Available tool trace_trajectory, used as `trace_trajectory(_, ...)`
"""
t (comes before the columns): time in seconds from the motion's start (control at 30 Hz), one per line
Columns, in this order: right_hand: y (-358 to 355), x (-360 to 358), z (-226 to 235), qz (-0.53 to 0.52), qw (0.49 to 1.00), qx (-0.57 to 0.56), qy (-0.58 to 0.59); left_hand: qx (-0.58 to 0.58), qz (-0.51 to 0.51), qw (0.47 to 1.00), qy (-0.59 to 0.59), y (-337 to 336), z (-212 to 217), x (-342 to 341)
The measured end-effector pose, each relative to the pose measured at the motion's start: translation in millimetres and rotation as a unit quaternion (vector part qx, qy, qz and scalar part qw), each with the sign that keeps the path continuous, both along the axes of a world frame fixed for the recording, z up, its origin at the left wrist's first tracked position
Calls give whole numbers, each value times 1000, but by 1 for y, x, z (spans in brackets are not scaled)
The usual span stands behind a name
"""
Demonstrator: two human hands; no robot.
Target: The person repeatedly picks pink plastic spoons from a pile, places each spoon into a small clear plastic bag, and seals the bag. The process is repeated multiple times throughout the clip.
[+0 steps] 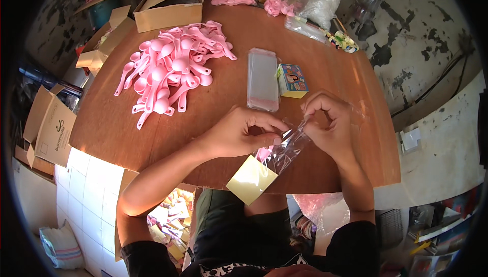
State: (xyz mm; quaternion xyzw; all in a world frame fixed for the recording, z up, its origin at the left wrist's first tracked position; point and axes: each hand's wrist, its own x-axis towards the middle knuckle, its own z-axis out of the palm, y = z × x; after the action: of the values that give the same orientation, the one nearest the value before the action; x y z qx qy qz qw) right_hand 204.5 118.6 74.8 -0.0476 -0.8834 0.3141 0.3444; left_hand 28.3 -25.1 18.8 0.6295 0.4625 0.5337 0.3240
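Note:
Both hands grip a small clear plastic bag (287, 150) at its top edge, above the near edge of the brown table (330, 73). My left hand (239, 132) pinches the bag's left side and my right hand (325, 122) pinches its right side. A pink spoon (264, 153) shows inside the bag, and a pale yellow card (251, 179) hangs at its lower end. A heap of pink plastic spoons (173, 66) lies on the table's left half. A stack of empty clear bags (263, 79) and a small printed box (293, 80) lie just beyond my hands.
Open cardboard boxes (170, 5) stand at the table's far left, more flat cartons (51, 124) lean at the left. Bags of pink items (279, 2) and clear bags (320, 0) sit at the far edge. A box of yellow cards (168, 226) lies below the table.

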Motion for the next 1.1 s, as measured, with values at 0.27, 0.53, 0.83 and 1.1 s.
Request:
trace_trajectory(0.27, 91, 39, -10, -42, 958, -279, -43, -40, 61, 987, -145, 7, -6, -9)
trace_trajectory(0.53, 200, 130, -54, -305, 922, -44, -236, -65, 80, 988, -118, 13, -12, -5)
trace_trajectory(0.83, 182, 145, -33, -309, 910, 131, -241, -70, 83, 989, -105, 14, -12, -5)
trace_trajectory(1.1, 62, 59, -24, -54, 974, -185, -123, -38, 113, 986, -117, 15, -7, -2)
